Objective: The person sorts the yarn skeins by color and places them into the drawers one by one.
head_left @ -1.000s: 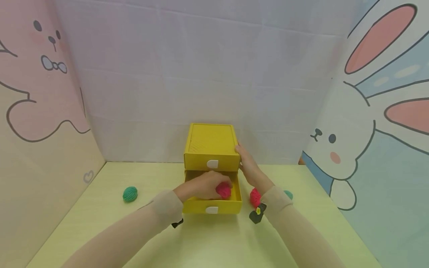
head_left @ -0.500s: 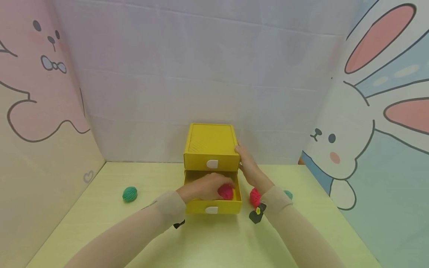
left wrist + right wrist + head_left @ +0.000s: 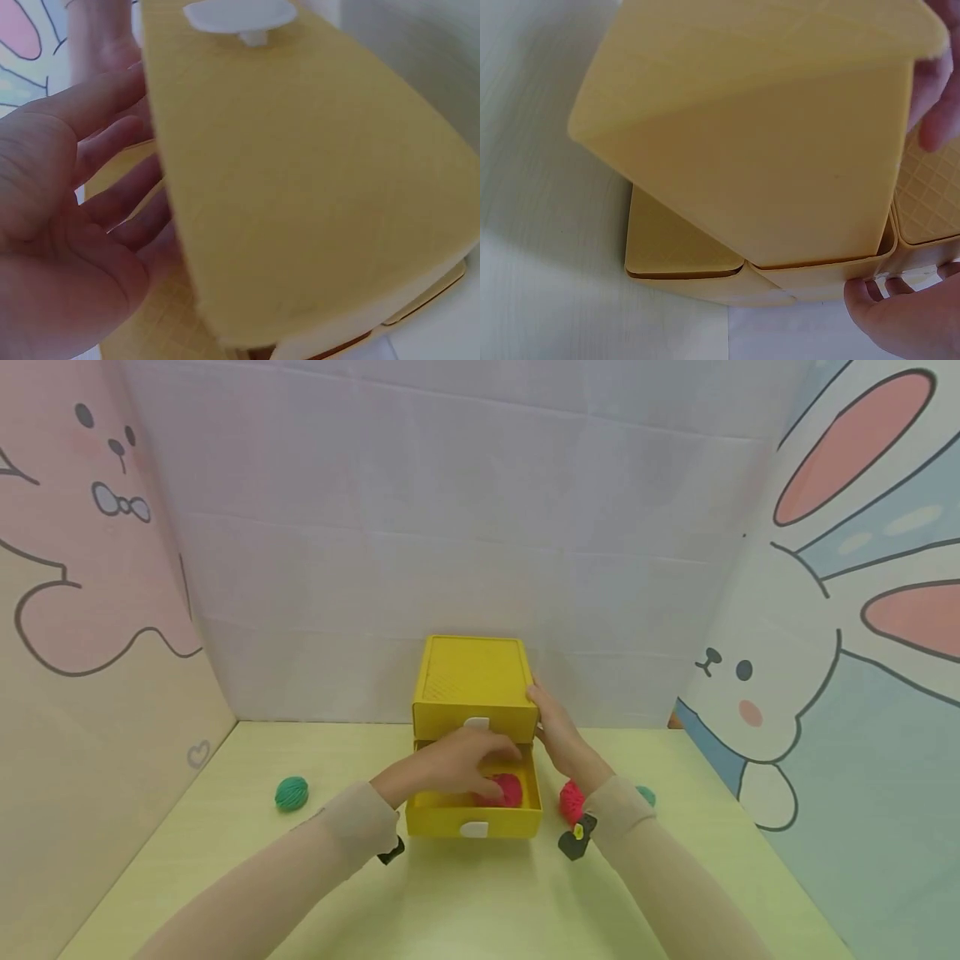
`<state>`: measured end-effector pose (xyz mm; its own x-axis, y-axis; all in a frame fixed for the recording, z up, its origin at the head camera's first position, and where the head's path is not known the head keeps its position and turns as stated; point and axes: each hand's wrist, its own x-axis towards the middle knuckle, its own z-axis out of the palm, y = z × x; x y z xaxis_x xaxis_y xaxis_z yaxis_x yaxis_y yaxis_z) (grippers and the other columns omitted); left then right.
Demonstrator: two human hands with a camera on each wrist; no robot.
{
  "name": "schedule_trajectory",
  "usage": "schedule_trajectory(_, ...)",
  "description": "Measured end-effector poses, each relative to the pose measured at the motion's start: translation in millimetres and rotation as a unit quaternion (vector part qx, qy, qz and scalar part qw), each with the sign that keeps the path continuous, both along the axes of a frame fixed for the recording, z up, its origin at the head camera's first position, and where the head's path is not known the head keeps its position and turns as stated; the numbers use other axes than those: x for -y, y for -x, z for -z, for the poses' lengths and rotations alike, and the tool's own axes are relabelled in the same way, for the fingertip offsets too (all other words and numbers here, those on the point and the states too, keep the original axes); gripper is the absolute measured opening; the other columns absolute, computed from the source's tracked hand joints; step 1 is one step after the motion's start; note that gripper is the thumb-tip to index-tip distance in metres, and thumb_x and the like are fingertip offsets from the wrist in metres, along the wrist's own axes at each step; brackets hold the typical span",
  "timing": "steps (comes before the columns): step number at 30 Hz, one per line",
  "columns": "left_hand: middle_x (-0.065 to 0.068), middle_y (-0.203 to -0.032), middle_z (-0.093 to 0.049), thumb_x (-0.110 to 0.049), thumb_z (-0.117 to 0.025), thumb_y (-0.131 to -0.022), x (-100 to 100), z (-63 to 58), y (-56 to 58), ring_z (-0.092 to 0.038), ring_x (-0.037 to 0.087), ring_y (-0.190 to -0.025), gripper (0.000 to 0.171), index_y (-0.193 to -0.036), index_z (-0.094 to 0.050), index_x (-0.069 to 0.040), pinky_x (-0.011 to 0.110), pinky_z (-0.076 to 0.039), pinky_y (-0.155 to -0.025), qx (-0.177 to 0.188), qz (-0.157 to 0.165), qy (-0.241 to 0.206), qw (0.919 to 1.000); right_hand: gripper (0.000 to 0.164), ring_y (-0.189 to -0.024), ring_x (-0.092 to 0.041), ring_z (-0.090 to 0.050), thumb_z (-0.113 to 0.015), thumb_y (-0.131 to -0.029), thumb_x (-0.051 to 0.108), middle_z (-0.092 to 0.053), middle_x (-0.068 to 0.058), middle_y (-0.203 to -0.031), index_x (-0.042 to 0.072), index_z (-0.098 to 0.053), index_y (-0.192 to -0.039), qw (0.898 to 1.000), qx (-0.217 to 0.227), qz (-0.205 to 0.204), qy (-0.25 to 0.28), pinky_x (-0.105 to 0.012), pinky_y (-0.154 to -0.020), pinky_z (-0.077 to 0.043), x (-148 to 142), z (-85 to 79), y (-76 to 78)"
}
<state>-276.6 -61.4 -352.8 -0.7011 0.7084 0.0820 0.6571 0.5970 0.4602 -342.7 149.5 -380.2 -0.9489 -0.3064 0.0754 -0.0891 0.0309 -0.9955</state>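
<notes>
A yellow two-drawer box (image 3: 476, 670) stands against the back wall with its lower drawer (image 3: 438, 823) pulled out. Inside that drawer lies a pink yarn ball (image 3: 512, 789). Over it my left hand (image 3: 457, 762) is spread, thumb beside the ball and fingers raised towards the upper drawer front. The left wrist view shows this hand (image 3: 82, 172) with nothing in its grasp, fingers reaching past the drawer's edge. My right hand (image 3: 558, 731) rests against the box's right side, thumb near the top corner; its fingertips meet the box edge in the right wrist view.
On the table's left side sits a green yarn ball (image 3: 292, 793). Right of the drawer, a second pink yarn ball (image 3: 571, 802) and a second green one (image 3: 645, 794) are partly covered by my right sleeve (image 3: 618, 810). Printed cloth walls enclose the table.
My left hand has let go of the pink yarn ball in the drawer, opened its fingers and risen slightly up and left. The right hand has stayed on the box.
</notes>
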Motion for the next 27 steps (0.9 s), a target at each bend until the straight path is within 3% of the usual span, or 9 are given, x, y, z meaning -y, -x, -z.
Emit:
schedule_trajectory(4,0.004,-0.136,-0.070,-0.020,-0.085,-0.093,8,-9.6,-1.0,-0.061,0.025,-0.127,0.048,-0.138,-0.068,-0.010,0.045,-0.048,-0.114,0.003,-0.012,-0.026,0.9996,0.058,-0.161,-0.025,-0.018,-0.030,-0.116,0.042,-0.019,0.003,-0.177,0.034,-0.015,-0.172,1.000,0.001,-0.001,-0.002,-0.063,-0.130,-0.014,0,-0.4,-0.8)
schedule_trajectory(10,0.007,-0.138,-0.069,-0.019,-0.082,-0.096,22,-25.5,-1.8,-0.068,0.030,-0.123,0.047,-0.139,-0.067,-0.009,0.046,-0.055,-0.107,0.000,-0.022,-0.061,0.9979,0.059,-0.162,-0.024,-0.016,-0.030,-0.116,0.043,-0.018,0.004,-0.177,0.036,-0.014,-0.172,1.000,0.002,0.000,-0.003,-0.063,-0.130,-0.014,-1,0.1,-0.4)
schedule_trajectory(16,0.006,-0.142,-0.067,-0.029,-0.078,-0.099,39,-44.9,-3.2,-0.067,0.030,-0.124,0.050,-0.144,-0.064,-0.011,0.047,-0.055,-0.107,-0.022,-0.066,-0.088,0.9937,0.061,-0.162,-0.025,-0.016,-0.031,-0.115,0.042,-0.016,0.001,-0.178,0.033,-0.013,-0.172,1.000,0.011,0.010,-0.008,-0.062,-0.130,-0.015,1,-0.6,0.5)
schedule_trajectory(23,0.008,-0.148,-0.062,-0.029,-0.077,-0.099,62,-54.5,3.9,-0.058,0.035,-0.135,0.055,-0.150,-0.060,-0.014,0.054,-0.048,-0.113,-0.063,-0.141,-0.147,0.9771,0.063,-0.163,-0.025,-0.012,-0.033,-0.114,0.041,-0.012,0.001,-0.179,0.031,-0.010,-0.173,1.000,0.010,0.010,-0.009,-0.062,-0.130,-0.013,2,-2.3,-1.0)
schedule_trajectory(27,0.008,-0.157,-0.054,-0.030,-0.073,-0.102,75,-50.0,11.8,-0.053,0.039,-0.141,0.057,-0.154,-0.055,-0.015,0.059,-0.045,-0.115,-0.052,-0.194,-0.178,0.9634,0.063,-0.163,-0.024,-0.013,-0.032,-0.114,0.041,-0.012,0.003,-0.178,0.033,-0.010,-0.173,1.000,0.011,0.007,-0.009,-0.062,-0.130,-0.013,1,-1.6,-1.5)
